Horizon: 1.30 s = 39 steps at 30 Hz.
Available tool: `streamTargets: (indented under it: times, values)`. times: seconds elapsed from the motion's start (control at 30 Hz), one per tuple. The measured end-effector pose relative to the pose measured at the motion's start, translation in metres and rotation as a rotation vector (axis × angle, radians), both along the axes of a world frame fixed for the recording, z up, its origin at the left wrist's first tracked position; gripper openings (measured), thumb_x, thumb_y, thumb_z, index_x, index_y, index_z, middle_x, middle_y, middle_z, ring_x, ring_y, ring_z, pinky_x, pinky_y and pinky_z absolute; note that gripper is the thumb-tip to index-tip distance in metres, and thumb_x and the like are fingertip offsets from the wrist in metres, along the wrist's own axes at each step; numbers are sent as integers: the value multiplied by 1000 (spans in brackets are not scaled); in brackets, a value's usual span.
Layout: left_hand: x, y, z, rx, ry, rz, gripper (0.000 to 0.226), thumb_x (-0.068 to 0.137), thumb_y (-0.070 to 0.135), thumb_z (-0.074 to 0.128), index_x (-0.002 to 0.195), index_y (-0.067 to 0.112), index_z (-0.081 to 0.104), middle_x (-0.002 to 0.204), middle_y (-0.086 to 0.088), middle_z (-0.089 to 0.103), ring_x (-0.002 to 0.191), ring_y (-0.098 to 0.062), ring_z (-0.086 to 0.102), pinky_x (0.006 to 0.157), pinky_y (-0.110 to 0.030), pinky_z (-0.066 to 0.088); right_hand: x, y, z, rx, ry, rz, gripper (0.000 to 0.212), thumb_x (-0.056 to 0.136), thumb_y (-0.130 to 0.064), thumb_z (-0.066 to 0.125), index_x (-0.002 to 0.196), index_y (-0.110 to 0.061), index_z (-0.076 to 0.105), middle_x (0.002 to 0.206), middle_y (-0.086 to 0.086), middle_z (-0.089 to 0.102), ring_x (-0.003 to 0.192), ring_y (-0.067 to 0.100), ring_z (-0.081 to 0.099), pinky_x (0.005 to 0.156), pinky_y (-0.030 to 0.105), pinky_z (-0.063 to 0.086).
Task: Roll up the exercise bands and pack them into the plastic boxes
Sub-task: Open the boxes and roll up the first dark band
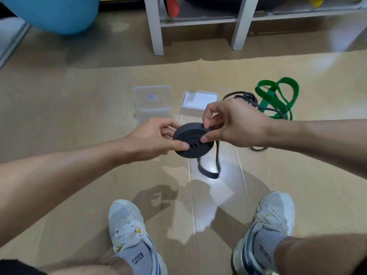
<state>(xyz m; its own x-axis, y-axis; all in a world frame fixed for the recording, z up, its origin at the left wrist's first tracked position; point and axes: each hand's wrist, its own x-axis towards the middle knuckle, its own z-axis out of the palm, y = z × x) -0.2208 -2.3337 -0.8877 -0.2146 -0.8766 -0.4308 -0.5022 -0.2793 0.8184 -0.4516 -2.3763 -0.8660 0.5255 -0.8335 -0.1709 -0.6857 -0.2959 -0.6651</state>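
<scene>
A black exercise band (191,142) is wound into a flat disc-shaped coil held in the air over the floor. My left hand (153,137) pinches its left side, and my right hand (234,124) grips its right edge with thumb on the face. A short loose loop of the band (209,170) hangs below the coil. Behind it on the floor lie two clear plastic boxes, one at the left (152,102) and one at the right (199,102), both open. A green band (278,96) and a thin dark band (248,98) lie unrolled at the right.
White shelf legs (157,26) stand at the back, with a blue exercise ball (53,12) at the far left. My two feet in white sneakers (129,235) rest on the wooden floor below the hands.
</scene>
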Motion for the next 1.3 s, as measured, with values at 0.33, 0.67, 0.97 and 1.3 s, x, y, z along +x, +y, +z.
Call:
streamTargets:
  times: [0.33,0.67,0.97,1.3]
  values:
    - [-21,-2,4,-218,-411,-187,11,78,35,85,71,32,77,55,4,61,53,-12,50,53,-24,39,20,11,2,-275,231,237,20,83,-31,74,83,-30,54,68,-10,57,67,12,53,63,38,52]
    - [3,0,-6,13,145,81,30,82,6,81,111,9,78,99,-9,80,100,-28,76,90,-36,62,0,-2,0,12,-140,6,32,71,-29,92,80,-25,61,84,-3,77,81,16,75,79,46,59]
    - [-25,-3,9,-215,-415,-205,24,70,41,89,82,23,76,74,4,75,73,-17,71,70,-43,59,16,14,-8,-187,112,185,35,78,-30,79,76,-30,44,63,-9,60,59,0,50,56,35,47]
    - [4,-4,-2,-80,-31,-53,18,80,7,84,83,8,67,85,-15,77,69,-19,71,68,-33,58,0,5,-10,-77,-47,51,36,69,-36,91,81,-19,62,84,-4,78,84,13,74,77,41,58]
